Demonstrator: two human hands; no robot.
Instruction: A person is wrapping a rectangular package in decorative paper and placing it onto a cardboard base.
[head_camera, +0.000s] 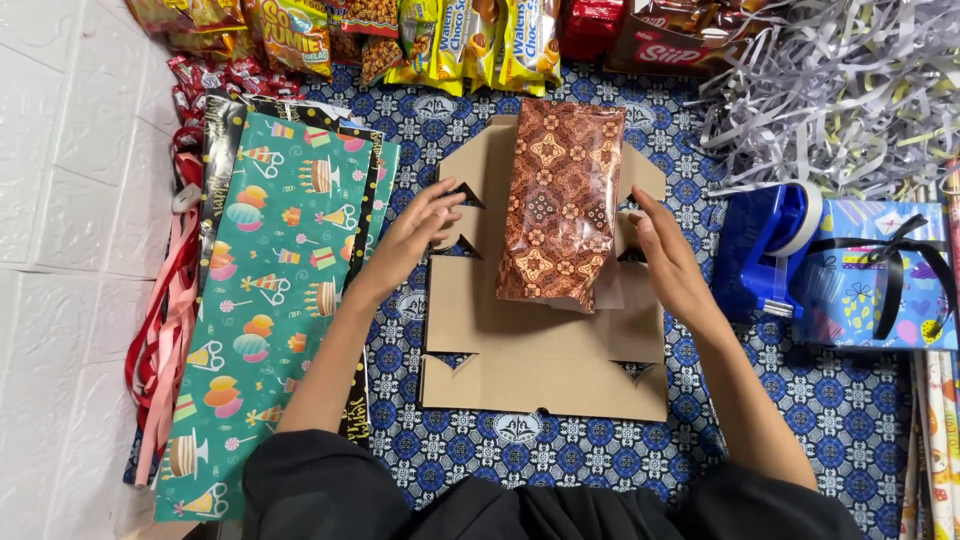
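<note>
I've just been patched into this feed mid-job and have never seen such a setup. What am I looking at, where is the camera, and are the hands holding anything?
There is no machine: a person works with two bare hands, and the single picture comes from a camera on their head, looking down. On a blue patterned cloth lies a flat cardboard box blank, with a brown patterned packet on it. The left hand and right hand rest open on the cardboard either side of the packet, gripping nothing. Left lie sheets of party gift wrap and ribbons; right, a blue tape dispenser and a wrapped gift. Snack packets and shredded paper line the top.
</note>
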